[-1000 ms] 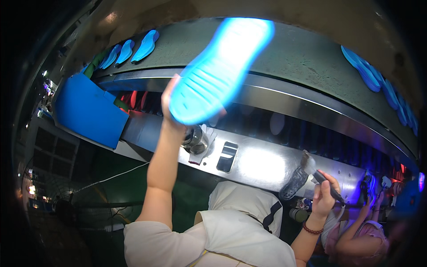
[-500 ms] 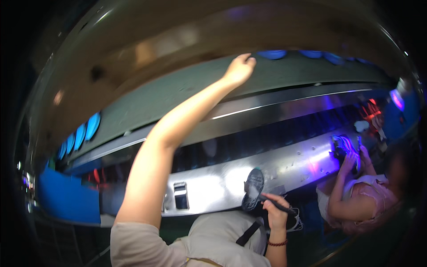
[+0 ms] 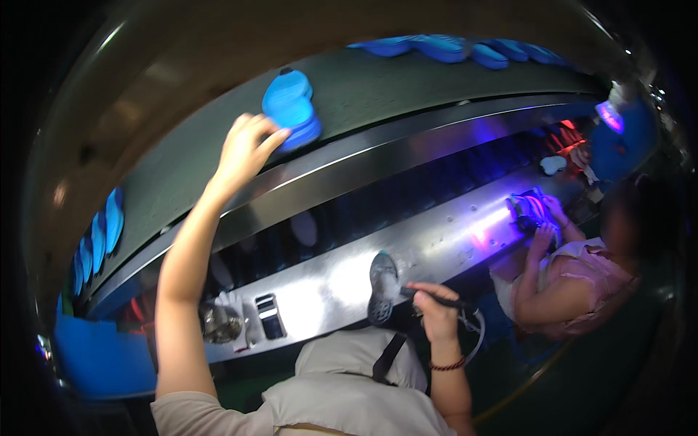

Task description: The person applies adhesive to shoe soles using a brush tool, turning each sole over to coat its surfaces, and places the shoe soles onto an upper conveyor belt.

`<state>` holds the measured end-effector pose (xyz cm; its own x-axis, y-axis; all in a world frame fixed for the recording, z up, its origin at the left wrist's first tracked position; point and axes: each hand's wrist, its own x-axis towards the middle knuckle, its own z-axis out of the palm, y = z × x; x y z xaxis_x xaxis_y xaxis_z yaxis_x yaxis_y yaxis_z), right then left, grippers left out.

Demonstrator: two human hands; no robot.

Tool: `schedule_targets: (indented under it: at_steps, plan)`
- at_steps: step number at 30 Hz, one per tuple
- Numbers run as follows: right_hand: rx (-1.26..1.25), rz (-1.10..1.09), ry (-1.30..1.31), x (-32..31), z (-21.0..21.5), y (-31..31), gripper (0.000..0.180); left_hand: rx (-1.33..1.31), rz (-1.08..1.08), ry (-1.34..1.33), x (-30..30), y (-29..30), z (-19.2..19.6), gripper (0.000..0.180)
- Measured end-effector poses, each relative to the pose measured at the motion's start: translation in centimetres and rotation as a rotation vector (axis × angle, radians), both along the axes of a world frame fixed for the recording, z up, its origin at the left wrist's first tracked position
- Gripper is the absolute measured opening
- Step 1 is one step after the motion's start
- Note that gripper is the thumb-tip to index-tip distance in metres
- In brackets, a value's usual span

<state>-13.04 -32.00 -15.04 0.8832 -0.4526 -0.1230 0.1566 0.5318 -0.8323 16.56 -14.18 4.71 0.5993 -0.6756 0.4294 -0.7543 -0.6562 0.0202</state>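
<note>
Up on the dark green belt, my left hand has its thumb and fingers at the near edge of a bright blue shoe sole, pinching it. Blur hides the exact grip; a second layer may lie under that sole. Lower down, my right hand is closed round a black pen-like handle with a pale cord trailing from its rear. The handle's tip reaches a dark, textured shoe sole, which lies on the shiny metal bench in front of my lap and has a pale patch at its middle.
More blue soles line the belt's far side, others its left end. A metal rail separates belt from bench. A rectangular metal holder and a round metal pot stand at left. A co-worker sits at right under purple light.
My left hand has come left and nearer along the belt, and a blue sole now lies at its fingers. My right hand keeps the handle at the dark sole. The whole view has shifted.
</note>
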Motion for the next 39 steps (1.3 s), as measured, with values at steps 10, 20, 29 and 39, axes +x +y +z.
schedule_targets:
  at_steps: [10, 20, 29, 39]
  plan:
    - [0.037, 0.163, -0.139, 4.5, 4.8, 3.0, 0.02, -1.541, -0.05, 1.2, -17.9, 21.2, -9.9, 0.062]
    - [-0.257, 0.354, -0.2, 7.6, 8.1, 9.2, 0.016, -1.573, -0.602, 2.065, -21.7, 11.4, -16.3, 0.088]
    - [-1.183, 0.19, -0.555, 5.9, 8.2, 14.5, 0.014, -1.82, -0.089, 1.827, -20.8, 10.1, -15.5, 0.085]
    - [-0.763, 0.374, -0.322, 6.2, 11.6, 10.5, 0.014, -1.634, -0.213, 2.085, -21.9, 9.7, -13.6, 0.093]
